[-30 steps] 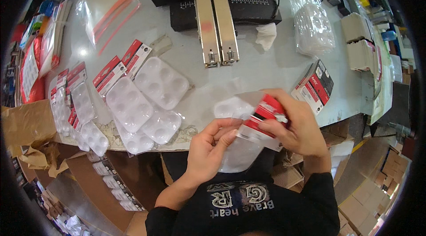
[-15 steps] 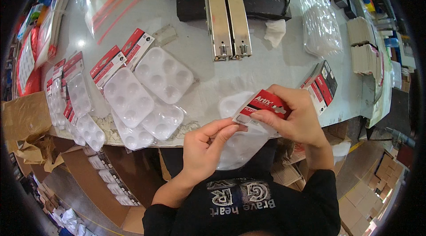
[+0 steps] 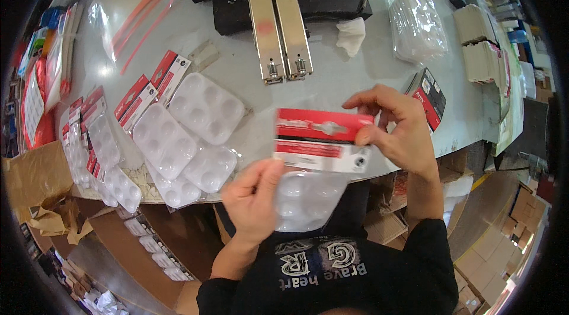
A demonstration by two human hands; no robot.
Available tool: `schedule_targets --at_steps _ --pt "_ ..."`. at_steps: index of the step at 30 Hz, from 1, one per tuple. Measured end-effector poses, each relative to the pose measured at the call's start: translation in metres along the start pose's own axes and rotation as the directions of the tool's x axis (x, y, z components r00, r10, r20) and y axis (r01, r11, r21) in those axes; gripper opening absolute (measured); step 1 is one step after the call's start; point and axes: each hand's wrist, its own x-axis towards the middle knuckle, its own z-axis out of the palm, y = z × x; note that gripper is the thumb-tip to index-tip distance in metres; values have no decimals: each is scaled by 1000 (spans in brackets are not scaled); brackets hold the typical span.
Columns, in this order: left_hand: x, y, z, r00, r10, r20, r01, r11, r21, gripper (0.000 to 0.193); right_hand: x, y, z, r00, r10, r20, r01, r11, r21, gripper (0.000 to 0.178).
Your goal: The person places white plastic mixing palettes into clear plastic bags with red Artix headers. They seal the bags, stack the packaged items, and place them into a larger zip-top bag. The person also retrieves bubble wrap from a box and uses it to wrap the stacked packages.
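White carded palettes (image 3: 164, 141) lie on the bench (image 3: 261, 104), apparently completed. Left hand (image 3: 253, 201) pinches the lower-left corner of a red-and-white card (image 3: 320, 148) topping one bagged palette (image 3: 311, 202) at the bench edge; right hand (image 3: 402, 130) grips its right end. Fastening: unconfirmed. Stacked cards (image 3: 428, 98), apparently unused, lie right.

Shirt (image 3: 385, 285): black fabric. Sleeves (image 3: 431, 244): black, ending around the elbows. Forearms (image 3: 422, 199): bare up to the fingers (image 3: 379, 99). Print (image 3: 344, 256): on the shirt front, below the fingers; large brushed characters, grey and white; smaller white characters farther from the fingers.
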Motion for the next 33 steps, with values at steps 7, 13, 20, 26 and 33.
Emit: schedule_targets --at_steps 7,13,20,26,33 --pt "8 -15 -3 990 -93 -110 71 979 -194 19 -23 17 10 883 316 348 -450 779 435 15" --pt "6 -16 -4 985 -128 -119 108 981 -160 18 -31 20 23 886 343 311 -463 676 573 11" --pt "15 -13 -1 998 20 -59 -8 979 204 25 -23 17 48 886 371 279 -453 557 696 13" --pt "80 -32 6 989 108 -102 -88 979 185 29 28 44 77 917 395 57 -281 536 796 14" --pt "90 -60 5 994 62 -95 -58 997 47 30 35 52 76 937 335 96 -273 537 798 14"
